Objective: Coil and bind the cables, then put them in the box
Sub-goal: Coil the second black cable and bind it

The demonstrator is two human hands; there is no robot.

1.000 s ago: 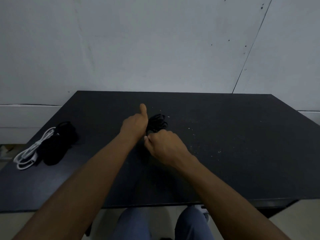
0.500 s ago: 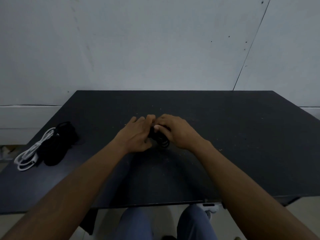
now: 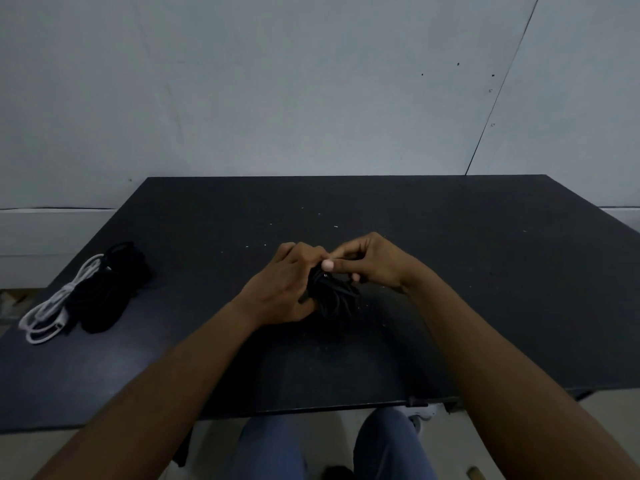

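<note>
A coiled black cable (image 3: pixel 334 299) sits at the middle of the black table (image 3: pixel 485 289). My left hand (image 3: pixel 284 285) grips the coil from its left side, fingers curled round it. My right hand (image 3: pixel 370 261) pinches the top of the coil between thumb and fingers, just right of my left hand. Much of the coil is hidden behind both hands. A white cable (image 3: pixel 52 306) lies coiled at the table's left edge, beside a black bundle (image 3: pixel 107 289). No box shows in the head view.
A grey wall (image 3: pixel 311 81) rises right behind the table's far edge. My knees in blue trousers (image 3: pixel 270 448) show below the near edge. Small pale specks dot the tabletop near the hands.
Both hands have closed in on the black coil. The left thumb, raised a second ago, now wraps the coil, and the right hand has moved from the near side to its top.
</note>
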